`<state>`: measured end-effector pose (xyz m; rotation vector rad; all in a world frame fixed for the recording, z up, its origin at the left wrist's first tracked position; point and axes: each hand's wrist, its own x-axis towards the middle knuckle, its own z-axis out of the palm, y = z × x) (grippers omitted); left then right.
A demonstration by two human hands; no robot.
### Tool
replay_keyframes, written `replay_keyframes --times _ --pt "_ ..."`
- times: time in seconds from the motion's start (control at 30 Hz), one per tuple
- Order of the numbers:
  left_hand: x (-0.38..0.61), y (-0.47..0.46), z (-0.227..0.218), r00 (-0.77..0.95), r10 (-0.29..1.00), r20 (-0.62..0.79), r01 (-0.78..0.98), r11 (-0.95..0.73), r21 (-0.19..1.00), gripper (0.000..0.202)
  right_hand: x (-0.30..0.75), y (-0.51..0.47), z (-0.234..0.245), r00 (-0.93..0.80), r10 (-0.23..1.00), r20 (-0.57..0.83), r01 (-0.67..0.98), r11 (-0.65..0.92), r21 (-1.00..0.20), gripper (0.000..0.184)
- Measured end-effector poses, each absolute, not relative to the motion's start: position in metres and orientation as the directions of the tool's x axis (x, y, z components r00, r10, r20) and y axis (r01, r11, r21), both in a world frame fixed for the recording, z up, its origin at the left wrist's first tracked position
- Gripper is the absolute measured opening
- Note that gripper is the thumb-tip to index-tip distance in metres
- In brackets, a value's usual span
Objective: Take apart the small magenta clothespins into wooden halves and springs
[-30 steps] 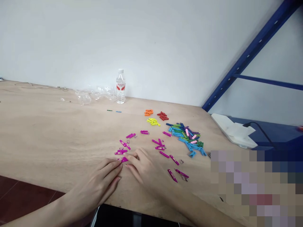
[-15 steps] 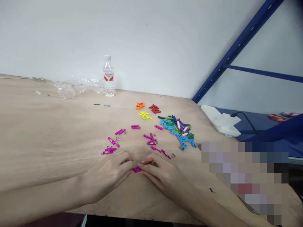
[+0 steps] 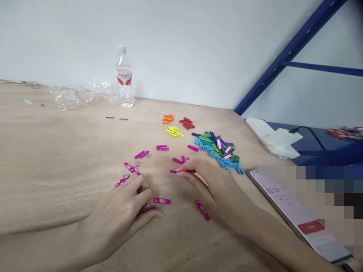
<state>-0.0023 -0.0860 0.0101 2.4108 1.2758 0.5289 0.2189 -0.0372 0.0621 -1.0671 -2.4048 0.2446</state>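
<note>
Magenta clothes-peg halves (image 3: 136, 166) and small metal springs lie scattered on the wooden table (image 3: 56, 158). My left hand (image 3: 127, 211) rests on the table with its fingers curled over a small metal spring (image 3: 146, 207). An assembled magenta peg (image 3: 162, 201) lies just right of its fingertips. My right hand (image 3: 211, 185) reaches left, and its fingertips pinch a magenta peg half (image 3: 174, 171). Another magenta peg (image 3: 202, 210) lies below that hand.
Behind are small piles of orange pegs (image 3: 168, 119), red pegs (image 3: 187, 122) and yellow pegs (image 3: 174, 132), and a mixed blue-green heap (image 3: 218, 151). A water bottle (image 3: 124, 77) and clear plastic wrap (image 3: 73, 96) stand by the wall. A timer screen (image 3: 295, 215) lies right; a blue rack (image 3: 283, 56) rises beyond.
The hands, together on one magenta peg before, have parted. That peg now lies on the table; my right hand has moved up to another magenta piece.
</note>
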Motion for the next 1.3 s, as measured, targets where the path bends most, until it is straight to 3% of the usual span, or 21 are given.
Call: replay_keyframes --times 0.17,0.3,0.43,0.5,0.6,0.7,0.87,0.97,1.07,1.17,1.3 --pt "-0.005 -0.093 0.013 0.419 0.899 0.127 0.770 -0.426 0.475 0.031 0.209 -0.033 0.052 -0.634 0.726 0.267 0.583 0.675 -0.453 0.014" --pt "-0.007 -0.091 0.021 0.372 0.927 0.046 0.778 -0.339 0.529 0.032 0.209 -0.036 0.035 -0.665 0.682 0.305 0.566 0.726 -0.390 0.017" --pt "-0.012 -0.084 0.020 0.451 0.892 -0.006 0.725 -0.363 0.585 0.023 0.213 -0.039 0.026 -0.711 0.648 0.273 0.583 0.761 -0.284 0.018" --pt "-0.015 -0.081 0.015 0.532 0.841 0.100 0.634 -0.474 0.611 0.023 0.214 -0.040 0.022 -0.729 0.640 0.243 0.594 0.768 -0.242 0.019" --pt "-0.013 -0.084 0.013 0.535 0.836 0.121 0.626 -0.488 0.608 0.021 0.213 -0.040 0.018 -0.739 0.634 0.230 0.589 0.773 -0.236 0.024" --pt "-0.008 -0.092 0.019 0.425 0.900 0.103 0.669 -0.388 0.633 0.018 0.212 -0.041 0.019 -0.717 0.649 0.255 0.574 0.757 -0.312 0.027" --pt "-0.002 -0.096 0.025 0.344 0.938 0.047 0.496 -0.224 0.839 0.015 0.209 -0.043 0.033 -0.608 0.751 0.257 0.537 0.627 -0.564 0.025" --pt "-0.001 -0.093 0.023 0.291 0.957 -0.015 0.392 -0.105 0.914 0.013 0.208 -0.042 0.043 -0.548 0.824 0.146 0.494 0.460 -0.738 0.021" --pt "0.000 -0.090 0.025 0.285 0.955 -0.079 0.341 -0.024 0.940 0.015 0.209 -0.039 0.048 -0.586 0.810 -0.026 0.406 0.266 -0.874 0.016" --pt "0.003 -0.089 0.028 0.293 0.949 -0.114 0.312 0.018 0.950 0.017 0.211 -0.035 0.049 -0.619 0.774 -0.132 0.315 0.090 -0.945 0.013" --pt "0.006 -0.088 0.031 0.289 0.950 -0.117 0.271 0.036 0.962 0.017 0.212 -0.034 0.048 -0.650 0.744 -0.153 0.248 0.016 -0.969 0.014"
